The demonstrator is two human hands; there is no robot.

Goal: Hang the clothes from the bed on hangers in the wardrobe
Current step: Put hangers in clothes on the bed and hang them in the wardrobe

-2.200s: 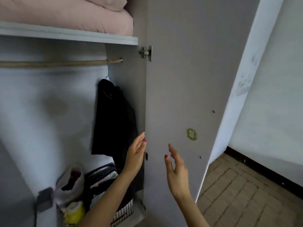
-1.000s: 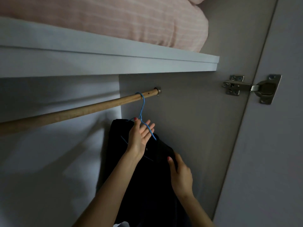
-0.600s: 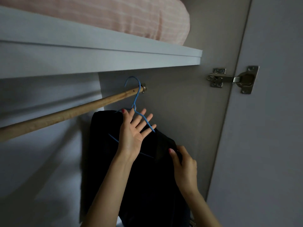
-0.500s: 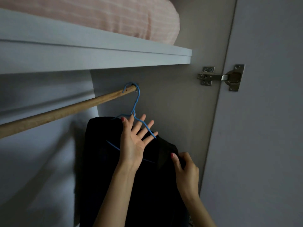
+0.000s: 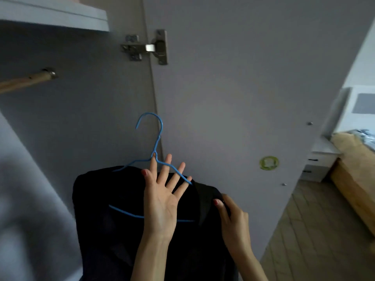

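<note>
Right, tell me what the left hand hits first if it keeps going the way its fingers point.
The left hand points up and away, fingers already around the blue hanger. Beyond it, probably the open wardrobe door; depth is unclear.

A home bedroom: an open wardrobe door (image 5: 243, 88), its wooden rail (image 5: 26, 81), a bed (image 5: 357, 167)

Head camera, close inside the open wardrobe

It looked forward and slightly upward past the raised hands at the grey wardrobe door (image 5: 233, 88) with its metal hinge (image 5: 150, 47); the wooden rail (image 5: 26, 81) sat upper left.
</note>
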